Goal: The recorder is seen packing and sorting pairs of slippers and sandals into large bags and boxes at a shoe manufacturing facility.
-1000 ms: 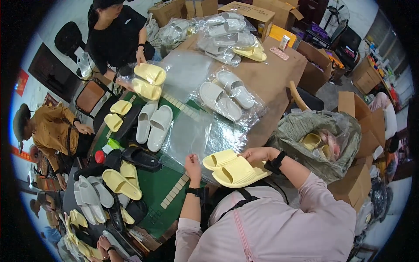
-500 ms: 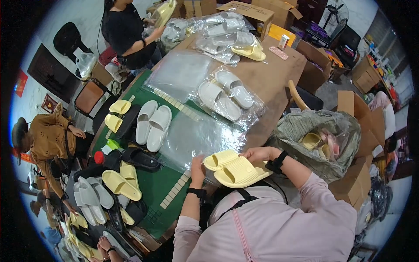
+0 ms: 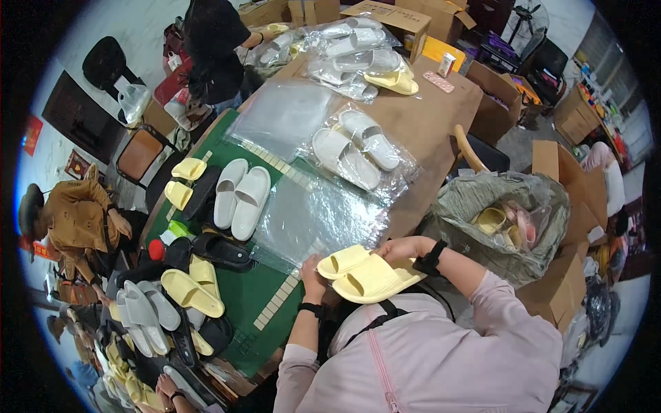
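Note:
A pair of yellow slippers is held in front of my chest, one overlapping the other. My right hand grips the pair from the far side, its fingers partly hidden by the slippers. At their left end, my left hand is closed against the edge, with its fingertips partly out of sight. Just beyond lies a stack of clear plastic bags on the green mat. Left of the bags, a pair of light grey slippers rests side by side.
Bagged white slippers lie farther along the table, with more bagged pairs behind. Loose yellow slippers and black ones crowd the left edge. An open sack of slippers stands at right by cardboard boxes. Other people work at left and far left.
The yellow slippers have tilted and shifted slightly left and down in my hands. The person at the far side has turned and lowered a yellow slipper toward the pile.

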A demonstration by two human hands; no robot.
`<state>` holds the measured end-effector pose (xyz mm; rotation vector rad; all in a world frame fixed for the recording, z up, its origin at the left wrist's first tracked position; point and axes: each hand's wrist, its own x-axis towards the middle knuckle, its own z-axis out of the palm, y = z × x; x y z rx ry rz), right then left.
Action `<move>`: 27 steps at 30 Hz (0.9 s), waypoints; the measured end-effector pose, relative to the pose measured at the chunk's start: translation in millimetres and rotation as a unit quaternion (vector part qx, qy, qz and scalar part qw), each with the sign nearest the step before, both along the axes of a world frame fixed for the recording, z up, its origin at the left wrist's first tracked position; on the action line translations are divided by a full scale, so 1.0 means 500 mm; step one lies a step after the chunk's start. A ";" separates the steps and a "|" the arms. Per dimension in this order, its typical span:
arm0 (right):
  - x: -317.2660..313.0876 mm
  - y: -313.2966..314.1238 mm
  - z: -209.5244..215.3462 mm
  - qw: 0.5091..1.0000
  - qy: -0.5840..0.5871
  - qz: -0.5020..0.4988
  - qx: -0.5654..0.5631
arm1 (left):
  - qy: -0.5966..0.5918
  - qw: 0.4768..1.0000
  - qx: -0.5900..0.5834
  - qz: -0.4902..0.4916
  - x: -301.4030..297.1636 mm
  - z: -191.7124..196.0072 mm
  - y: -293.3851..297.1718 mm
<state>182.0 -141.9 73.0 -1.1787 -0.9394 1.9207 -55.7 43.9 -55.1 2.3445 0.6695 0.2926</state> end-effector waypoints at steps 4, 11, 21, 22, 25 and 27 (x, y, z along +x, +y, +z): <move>-0.002 0.008 -0.075 0.972 -0.230 -0.019 0.048 | 0.008 0.982 0.147 0.116 0.049 0.095 -0.038; -0.046 0.052 0.036 0.952 -0.285 -0.096 0.063 | -0.079 0.983 0.144 0.083 0.042 0.126 -0.034; -0.047 0.048 -0.102 0.850 -0.487 -0.126 0.157 | -0.087 0.991 0.078 0.062 0.073 0.185 -0.061; -0.059 0.055 -0.090 0.852 -0.472 -0.145 0.172 | -0.089 0.989 0.102 0.053 0.074 0.189 -0.061; -0.075 0.063 -0.091 0.847 -0.442 -0.227 0.187 | -0.090 0.988 0.112 0.055 0.085 0.214 -0.066; -0.079 0.073 -0.099 0.840 -0.423 -0.283 0.189 | -0.087 0.991 0.098 0.003 0.085 0.232 -0.064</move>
